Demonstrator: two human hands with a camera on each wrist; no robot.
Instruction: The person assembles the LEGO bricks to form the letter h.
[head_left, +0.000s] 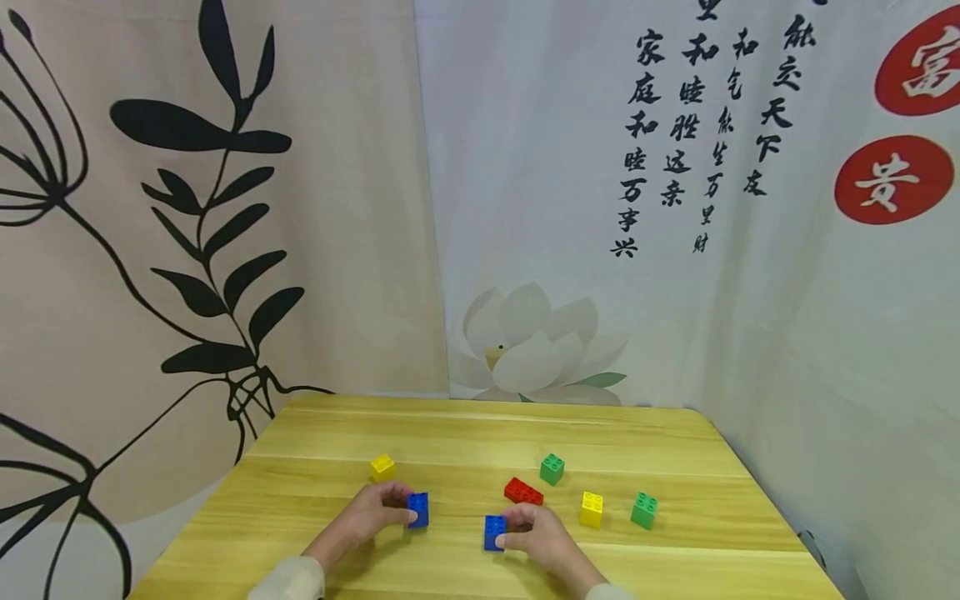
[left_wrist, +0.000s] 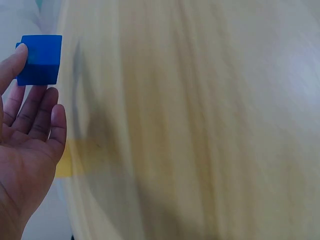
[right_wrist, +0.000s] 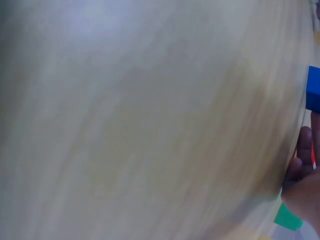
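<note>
My left hand (head_left: 378,510) pinches a blue toy brick (head_left: 418,510) between thumb and fingers, near the middle of the table. In the left wrist view the thumb presses one side of that blue brick (left_wrist: 42,60), with the fingers beneath it. A second blue brick (head_left: 494,532) is pinched by my right hand (head_left: 542,537), a short way to the right and closer to me. Only part of this brick (right_wrist: 313,89) shows at the edge of the right wrist view. The two blue bricks are apart, studs facing up.
Beyond the left hand lies a yellow brick (head_left: 382,467). A red brick (head_left: 523,492) sits just past the right hand, with a green brick (head_left: 552,469) behind it. Further right are another yellow brick (head_left: 591,509) and another green brick (head_left: 643,510). The wooden table (head_left: 465,425) meets a printed curtain.
</note>
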